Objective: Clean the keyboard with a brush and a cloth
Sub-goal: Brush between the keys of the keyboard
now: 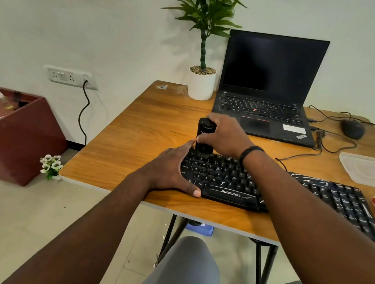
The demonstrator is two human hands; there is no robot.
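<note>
Bench (pixel 136 121): wood-grain top, smooth, slight sheen. Keyboard (pixel 270 191): black plastic, matt, marked with pale streaks. Container (pixel 369 169): translucent plastic; plant pot (pixel 201 86): smooth white.

Seated at the desk, we reach both bare arms forward. Our left hand (pixel 170 171) lies flat, fingers straight, thumb stretched toward us. Our right hand (pixel 222 135), a dark band at the wrist, curls its fingers in a downward grip, just beyond the left fingertips.

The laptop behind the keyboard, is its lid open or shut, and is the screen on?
Open. The laptop has its lid raised, with its own keys and touchpad showing. The screen is dark, with nothing displayed, so it looks off or asleep.
</note>
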